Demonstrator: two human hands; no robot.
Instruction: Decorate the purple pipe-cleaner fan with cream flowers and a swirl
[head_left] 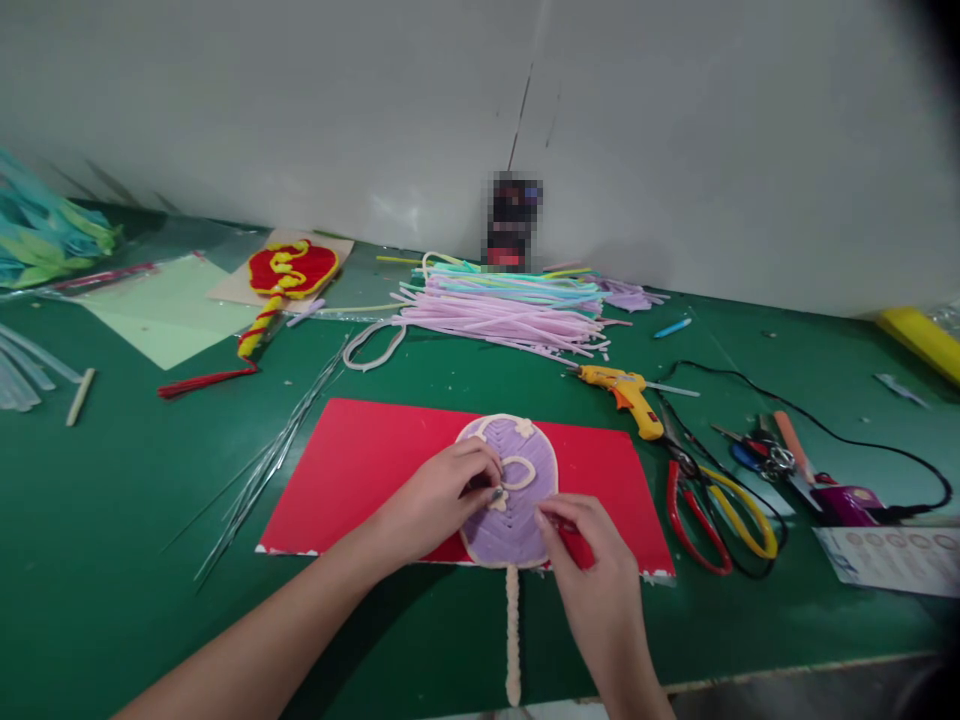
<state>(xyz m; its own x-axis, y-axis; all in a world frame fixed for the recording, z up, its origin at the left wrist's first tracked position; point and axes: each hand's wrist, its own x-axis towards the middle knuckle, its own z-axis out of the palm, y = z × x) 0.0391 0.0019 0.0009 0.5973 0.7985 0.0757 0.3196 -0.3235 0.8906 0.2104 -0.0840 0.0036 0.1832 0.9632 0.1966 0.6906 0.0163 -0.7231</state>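
Note:
A lilac fan [487, 540] made of pipe cleaners, with a cream rim and a twisted cream handle [513, 640], lies on a red sheet [375, 470]. Small cream flower shapes sit on its face. My left hand [450, 490] is over the fan's left half, thumb and fingertips pinched on a cream pipe cleaner [529, 463] bent into a loop on the fan. At the fan's right edge is my right hand [596, 560], its thumb and forefinger closed on the rim; the fingertips partly hide the contact.
A yellow glue gun [634, 395], red-and-yellow-handled pliers [697, 490] and keys [776, 460] lie to the right. Behind is a pile of pink and turquoise pipe cleaners [502, 310]. Thin wires [277, 450] and a red-and-yellow fan [292, 270] lie left on the green table [112, 520].

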